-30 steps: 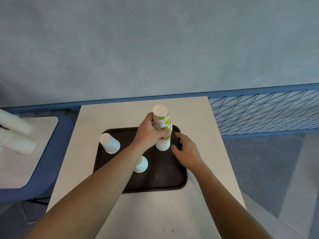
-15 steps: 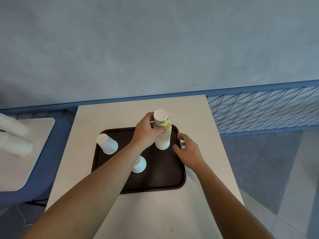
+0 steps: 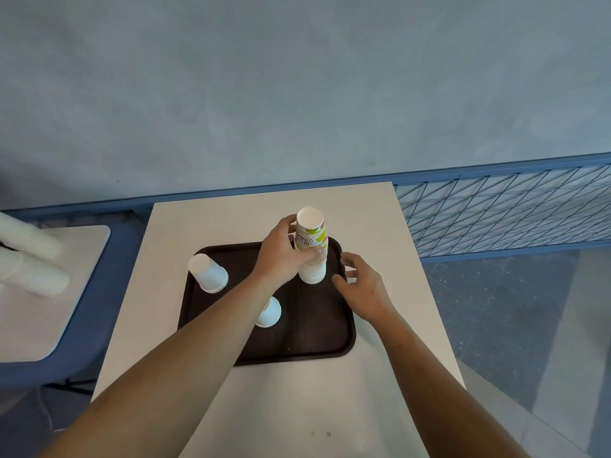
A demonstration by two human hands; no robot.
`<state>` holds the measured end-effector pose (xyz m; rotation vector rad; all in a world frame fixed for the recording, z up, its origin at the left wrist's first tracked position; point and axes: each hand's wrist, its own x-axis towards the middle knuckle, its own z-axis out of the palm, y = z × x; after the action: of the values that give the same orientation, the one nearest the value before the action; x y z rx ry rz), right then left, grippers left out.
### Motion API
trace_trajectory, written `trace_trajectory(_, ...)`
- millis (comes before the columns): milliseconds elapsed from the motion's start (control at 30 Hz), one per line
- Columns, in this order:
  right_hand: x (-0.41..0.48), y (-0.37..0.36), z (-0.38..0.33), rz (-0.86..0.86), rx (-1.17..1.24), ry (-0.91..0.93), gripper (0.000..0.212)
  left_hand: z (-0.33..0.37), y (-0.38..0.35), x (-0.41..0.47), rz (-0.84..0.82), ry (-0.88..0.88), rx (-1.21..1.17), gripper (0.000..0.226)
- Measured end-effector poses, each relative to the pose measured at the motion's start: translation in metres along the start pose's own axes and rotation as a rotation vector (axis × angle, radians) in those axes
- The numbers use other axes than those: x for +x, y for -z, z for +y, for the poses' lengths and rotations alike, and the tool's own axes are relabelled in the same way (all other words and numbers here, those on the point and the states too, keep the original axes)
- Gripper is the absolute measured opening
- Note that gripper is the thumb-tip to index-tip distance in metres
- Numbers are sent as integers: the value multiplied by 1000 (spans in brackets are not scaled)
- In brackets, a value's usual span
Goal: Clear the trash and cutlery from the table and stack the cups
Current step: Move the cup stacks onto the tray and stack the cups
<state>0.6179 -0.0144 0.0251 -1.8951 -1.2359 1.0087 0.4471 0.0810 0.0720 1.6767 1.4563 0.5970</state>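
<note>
L hand (image 3: pixel 281 256) grips cup stack (image 3: pixel 312 272) on tray (image 3: pixel 314 328), R hand (image 3: pixel 363 289) loose beside.

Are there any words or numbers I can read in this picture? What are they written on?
"SUMM...": printed upside down on the top cup of the cup stack; the left hand covers the rest of the word.
"HELL...": a second upside-down line on the same cup, partly hidden, so I am less sure of it.
The two white cups and the tray show no writing.
</note>
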Motion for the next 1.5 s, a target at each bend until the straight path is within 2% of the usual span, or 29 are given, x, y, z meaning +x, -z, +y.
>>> trace_trajectory(100,-11,-5,-3,16,38,5,57,-5,4,-15,32,38,-24,99)
trace_trajectory(200,-28,-14,-10,23,97,11,53,-13,15,-37,58,63,-75,99)
trace_trajectory(400,-71,-49,-31,1,182,42,50,-27,60,-102,120,89,-261,74)
trace_trajectory(600,-116,-103,-70,-30,228,156,46,-70,124,-173,168,90,-275,51)
trace_trajectory(800,-156,-183,-127,-108,176,264,55,-138,201,-224,244,141,-321,46)
trace_trajectory(1100,-203,-305,-209,-93,89,398,56,-218,304,-275,334,133,-393,41)
trace_trajectory(1500,-200,-352,-275,-208,-60,532,64,-261,376,-287,442,165,-392,42)
